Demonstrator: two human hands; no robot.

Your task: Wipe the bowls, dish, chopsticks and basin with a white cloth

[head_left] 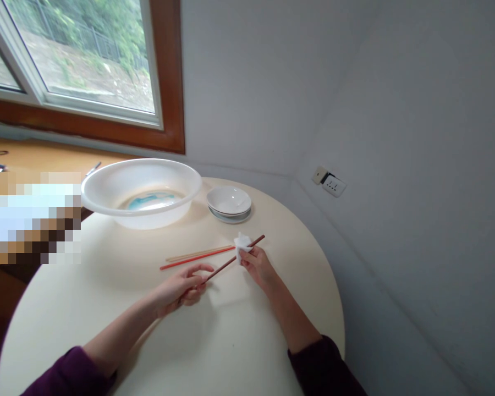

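My left hand (183,286) is closed around the near end of a dark brown chopstick (225,266), which slants up to the right above the round cream table (214,341). My right hand (258,265) pinches a small white tissue (241,246) wrapped around the chopstick near its far end. Just beyond the hands, a red chopstick (196,258) and a pale wooden one (190,254) lie side by side on the table.
A large white plastic basin (140,190) with some bluish water stands at the table's far left. Stacked white dishes (229,202) sit to its right. A window, a wooden desk and grey walls with a socket (333,185) surround the table.
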